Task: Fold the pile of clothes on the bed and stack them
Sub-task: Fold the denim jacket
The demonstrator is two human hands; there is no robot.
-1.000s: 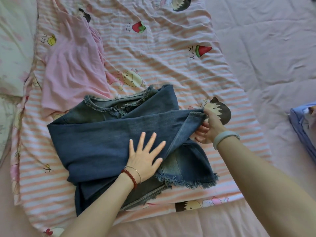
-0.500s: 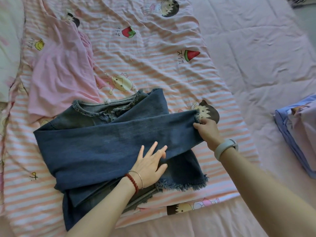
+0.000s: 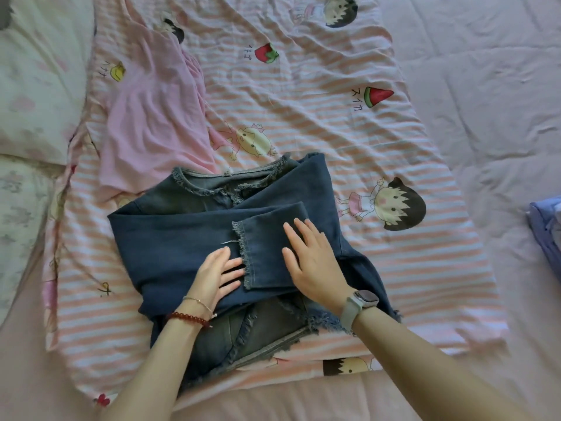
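A dark blue denim jacket (image 3: 170, 244) with frayed edges lies on the striped cartoon blanket (image 3: 303, 117), its sleeves folded across the body. The frayed cuff of the upper sleeve (image 3: 267, 253) is doubled back toward the middle. My right hand (image 3: 312, 262) presses flat on that folded cuff with fingers spread. My left hand (image 3: 217, 276) lies flat on the sleeve just left of the cuff's fringe. A pink top (image 3: 154, 123) lies spread out beyond the jacket, to the upper left.
A stack of blue and lilac folded fabric (image 3: 546, 235) sits at the right edge on the pink bedsheet (image 3: 485, 86). Floral pillows (image 3: 36, 86) lie along the left side.
My right hand carried the sleeve's cuff from the right side back over the jacket, let go of it and now presses it flat. My left hand slid slightly left.
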